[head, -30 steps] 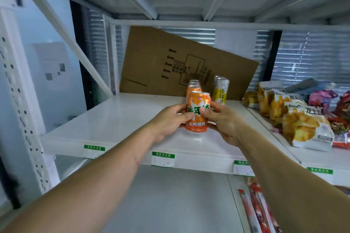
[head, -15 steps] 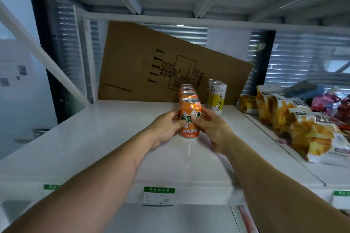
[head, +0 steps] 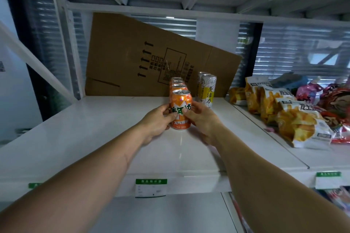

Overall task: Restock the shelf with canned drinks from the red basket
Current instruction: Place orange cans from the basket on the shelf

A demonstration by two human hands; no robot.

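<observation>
An orange drink can (head: 181, 100) stands upright on the white shelf (head: 94, 128), at the front of a row of orange cans (head: 178, 84) running toward the back. My left hand (head: 158, 120) grips it from the left and my right hand (head: 200, 119) grips it from the right, thumbs across its label. Two tall white and yellow cans (head: 207, 89) stand just to the right of the row. The red basket is not in view.
A flattened cardboard box (head: 142, 56) leans against the back of the shelf. Snack bags (head: 295, 119) lie on the adjoining shelf to the right. Green price tags (head: 151, 187) line the front edge. Another shelf board hangs overhead.
Both hands carried the orange can deeper onto the shelf and set it down behind the front edge, right against the row of orange cans. The camera moved closer.
</observation>
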